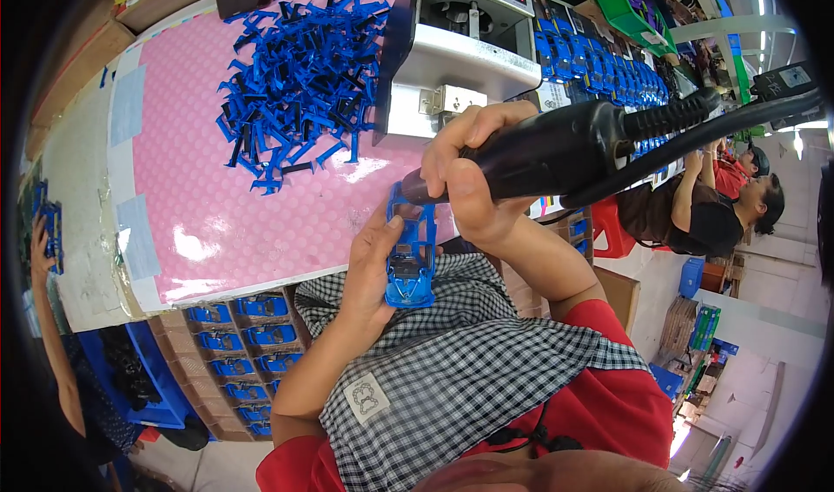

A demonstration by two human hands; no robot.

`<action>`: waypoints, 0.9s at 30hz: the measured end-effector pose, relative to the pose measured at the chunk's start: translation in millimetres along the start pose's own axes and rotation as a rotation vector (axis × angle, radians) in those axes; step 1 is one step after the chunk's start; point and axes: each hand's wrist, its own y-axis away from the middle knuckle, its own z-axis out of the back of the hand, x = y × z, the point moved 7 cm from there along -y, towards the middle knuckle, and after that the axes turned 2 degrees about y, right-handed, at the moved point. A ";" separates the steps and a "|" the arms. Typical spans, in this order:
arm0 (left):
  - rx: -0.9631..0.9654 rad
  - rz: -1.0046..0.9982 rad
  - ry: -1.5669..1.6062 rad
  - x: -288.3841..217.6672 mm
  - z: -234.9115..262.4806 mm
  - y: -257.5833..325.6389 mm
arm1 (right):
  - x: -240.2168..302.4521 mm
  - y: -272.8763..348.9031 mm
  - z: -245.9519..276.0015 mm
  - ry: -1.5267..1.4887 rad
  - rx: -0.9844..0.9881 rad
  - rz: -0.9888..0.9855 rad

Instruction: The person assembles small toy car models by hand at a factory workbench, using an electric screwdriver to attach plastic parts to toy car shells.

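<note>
My left hand [368,270] is closed around a blue plastic toy car body [411,270], keeping it over my lap by the table's near edge. In my right hand [472,175] is a thick black electric screwdriver [547,151], gripped near its front end. The screwdriver's nose meets the far end of the car body; its bit is hidden. Beyond my hands stands a metal screw feeder [469,58]. To its left, a big heap of small blue and black plastic parts [300,84] lies on the pink table mat [217,205].
A black cable [695,153] runs right from the screwdriver. Boxes of blue car bodies [248,353] sit below the table at left. More blue bodies [599,62] stand in rows behind the feeder. Co-workers are at far left and at right [721,205].
</note>
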 end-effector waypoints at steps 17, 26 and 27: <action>-0.079 -0.035 -0.047 -5.1 -10.8 6.0 | 35.7 18.4 15.5 -0.222 0.294 0.230; -0.040 0.007 -0.054 0.9 -8.9 4.9 | 32.8 -39.0 57.3 -0.012 -0.109 0.197; -0.038 -0.006 -0.055 0.5 -9.7 3.9 | 27.7 -44.4 61.7 -0.073 -0.134 0.185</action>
